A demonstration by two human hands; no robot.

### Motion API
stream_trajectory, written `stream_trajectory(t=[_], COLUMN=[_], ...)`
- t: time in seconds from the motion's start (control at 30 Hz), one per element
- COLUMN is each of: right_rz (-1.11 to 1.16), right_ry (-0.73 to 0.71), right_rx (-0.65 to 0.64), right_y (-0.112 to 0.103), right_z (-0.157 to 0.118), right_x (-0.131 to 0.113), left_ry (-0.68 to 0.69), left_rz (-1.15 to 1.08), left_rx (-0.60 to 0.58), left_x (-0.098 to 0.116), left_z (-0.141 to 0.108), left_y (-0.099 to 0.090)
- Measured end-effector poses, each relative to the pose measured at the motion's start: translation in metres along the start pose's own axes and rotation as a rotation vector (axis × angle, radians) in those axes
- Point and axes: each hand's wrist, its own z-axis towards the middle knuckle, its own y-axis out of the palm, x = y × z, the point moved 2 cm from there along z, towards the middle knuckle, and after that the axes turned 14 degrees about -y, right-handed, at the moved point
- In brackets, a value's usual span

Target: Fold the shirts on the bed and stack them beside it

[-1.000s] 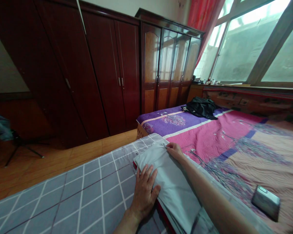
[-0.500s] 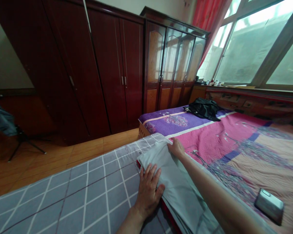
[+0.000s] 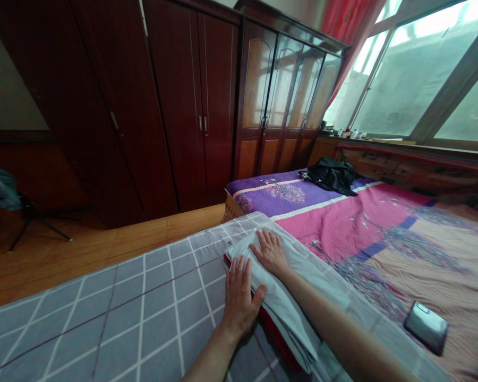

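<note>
Pale grey folded cloth [image 3: 278,306] at five o'clock on checked bedding [image 3: 155,305]. Resting the left hand [image 3: 242,297] along its left edge, fingers slightly parted toward twelve; holding the right hand [image 3: 272,253] flat on top, fingers apart toward eleven.

Pale folded fabric [image 3: 287,319]: smooth cloth, matt, lightly creased. Checked sheet [image 3: 155,305]: matt cloth. Bedspread [image 3: 338,225]: quilted, rippled cloth. Phone [image 3: 427,329]: smooth, glossy. Near wardrobe [image 3: 219,95]: dark wood-look, dull sheen; far wardrobe [image 3: 258,79]: varnished wood-look (strongly reflective).
</note>
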Motion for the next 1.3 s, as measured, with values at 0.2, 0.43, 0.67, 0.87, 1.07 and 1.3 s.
stream_trajectory(t=[0.2,0.43,0.67,0.87,1.07,1.3], right_rz=[0.018,0.093,0.15,0.21,0.236,0.094], right_ry=[-0.06,-0.262,-0.237,-0.221,-0.098,-0.138], right_rx=[-0.027,-0.109,-0.13,-0.136,-0.124,0.076], right_y=[-0.009,-0.014,-0.019,-0.031,-0.05,-0.029], right_z=[-0.016,-0.037,-0.065,-0.099,-0.141,-0.168], right_x=[-0.014,-0.024,-0.023,-0.032,-0.028,-0.05], left_ry=[-0.087,-0.123,-0.092,-0.098,-0.079,-0.099], left_rz=[-0.051,-0.108,-0.018,0.091,0.084,0.031], left_rx=[0.008,-0.019,-0.033,-0.073,-0.037,0.024], left_x=[-0.006,-0.009,-0.012,-0.011,-0.012,-0.019], left_z=[0.003,0.008,0.011,0.011,0.012,0.014], left_y=[0.0,0.001,-0.007,-0.016,-0.015,-0.01])
